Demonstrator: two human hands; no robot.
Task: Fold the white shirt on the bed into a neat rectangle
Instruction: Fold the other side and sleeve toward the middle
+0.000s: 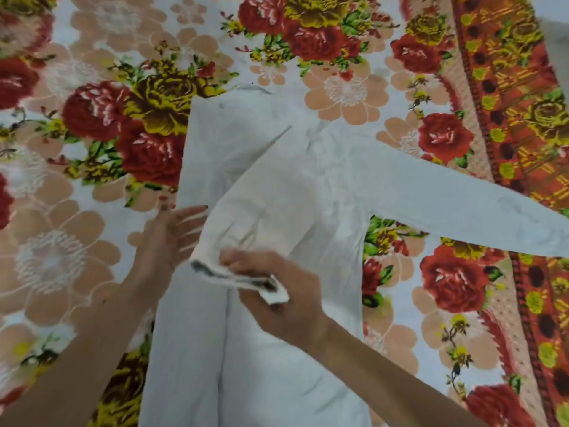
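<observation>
Right hand (278, 303) tight around shirt cuff (212, 271)

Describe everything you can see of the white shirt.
The white shirt lies spread, lightly creased, on the floral bedsheet, looking like thin cotton. One sleeve is folded across the body, its cuff pinched by the right hand; the left hand lies open at the folded side edge. The other sleeve stretches out sideways.
</observation>
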